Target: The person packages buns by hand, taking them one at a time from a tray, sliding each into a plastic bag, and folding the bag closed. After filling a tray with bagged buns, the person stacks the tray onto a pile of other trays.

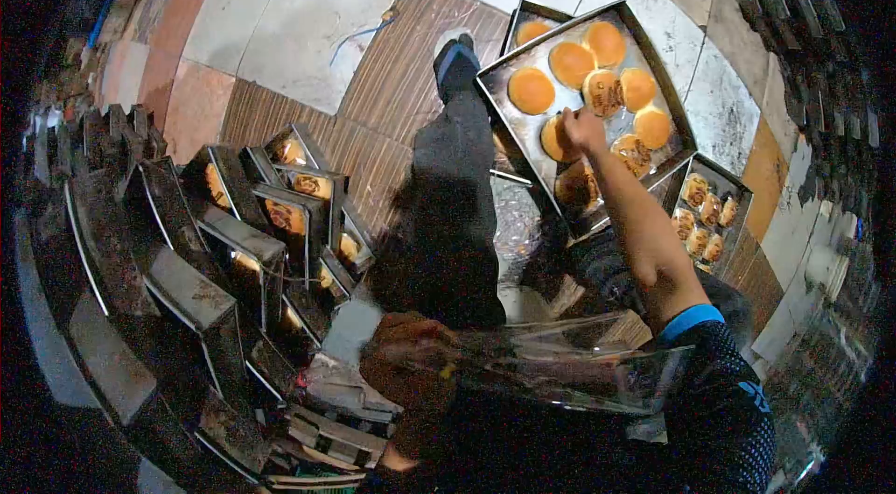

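Head view: the right hand (583, 130) reaches down to the baking tray (504, 92), fingers closing on a bun (560, 141); the left hand (411, 345) grips a clear plastic box (560, 363), held close below, apparently to receive buns.

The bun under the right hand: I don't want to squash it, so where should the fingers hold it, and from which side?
Come from above and pinch the bun by its side edges, not the domed top. It lies flat on the tray, the right hand is already over it, and neighbouring buns crowd the far side, so the near side is freer.
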`<move>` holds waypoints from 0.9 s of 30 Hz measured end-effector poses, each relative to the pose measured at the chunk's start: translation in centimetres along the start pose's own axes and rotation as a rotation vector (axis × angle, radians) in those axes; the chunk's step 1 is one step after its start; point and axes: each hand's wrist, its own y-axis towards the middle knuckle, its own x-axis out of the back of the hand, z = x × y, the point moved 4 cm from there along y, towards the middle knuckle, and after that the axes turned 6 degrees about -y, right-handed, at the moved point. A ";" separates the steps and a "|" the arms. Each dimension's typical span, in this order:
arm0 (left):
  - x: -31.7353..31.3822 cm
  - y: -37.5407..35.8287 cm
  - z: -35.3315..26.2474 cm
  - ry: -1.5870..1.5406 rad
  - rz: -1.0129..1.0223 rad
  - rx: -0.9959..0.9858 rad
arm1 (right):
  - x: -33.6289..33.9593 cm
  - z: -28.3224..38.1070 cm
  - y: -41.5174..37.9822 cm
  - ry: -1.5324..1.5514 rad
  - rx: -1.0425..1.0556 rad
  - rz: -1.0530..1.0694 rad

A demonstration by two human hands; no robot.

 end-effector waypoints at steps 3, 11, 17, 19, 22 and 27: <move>0.2 -0.1 0.7 0.059 0.019 0.168 | 1.7 2.5 -1.2 -0.091 -0.097 0.187; -1.1 1.0 -0.9 -0.265 -0.104 0.477 | 11.7 4.1 -15.4 0.824 0.228 0.016; -2.6 0.4 -2.2 -0.156 -0.003 0.506 | 26.6 4.5 -36.5 1.315 0.196 0.526; -4.5 -1.1 -4.7 -0.103 0.172 0.136 | 26.6 6.5 -40.8 1.172 0.434 0.413; -4.6 -3.2 -8.6 -0.381 0.310 0.280 | 30.4 9.9 -48.5 0.694 0.734 -0.230; -6.0 -5.5 -18.3 -1.157 0.388 0.432 | 30.4 12.6 -56.4 0.428 1.138 -0.419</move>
